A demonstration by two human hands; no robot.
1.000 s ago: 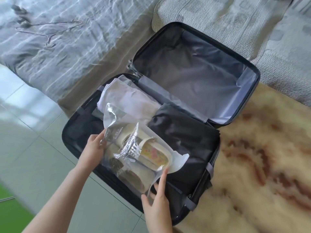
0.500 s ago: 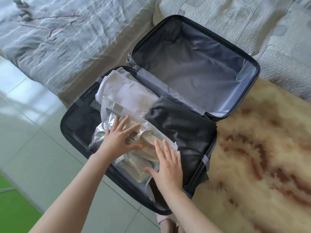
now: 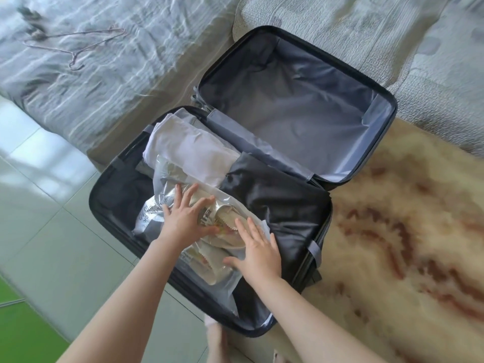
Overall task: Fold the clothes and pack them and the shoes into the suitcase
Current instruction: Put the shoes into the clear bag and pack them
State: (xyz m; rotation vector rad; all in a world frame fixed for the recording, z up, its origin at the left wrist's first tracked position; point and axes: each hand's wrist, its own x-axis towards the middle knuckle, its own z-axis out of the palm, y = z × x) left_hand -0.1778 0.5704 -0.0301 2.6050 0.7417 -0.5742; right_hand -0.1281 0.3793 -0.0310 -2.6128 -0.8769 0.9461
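Low in the centre of the frame, left hand (image 3: 187,217) and right hand (image 3: 258,254) press the plastic bag (image 3: 170,176) of shoes (image 3: 227,226) down into the suitcase (image 3: 95,203).

Both hands lie open, fingers straight and spread, palms on the bag; neither grips anything. The shoes show through the clear plastic in the near half of the suitcase, overlapping a folded white garment (image 3: 183,148) and just beside a folded black garment (image 3: 275,189); the lid (image 3: 301,106) stands open at upper right. To do this well, I judge: press evenly to push air out, slide the bag toward the dark gap at the left wall so it sits level, and tuck its loose near edge inside the rim.
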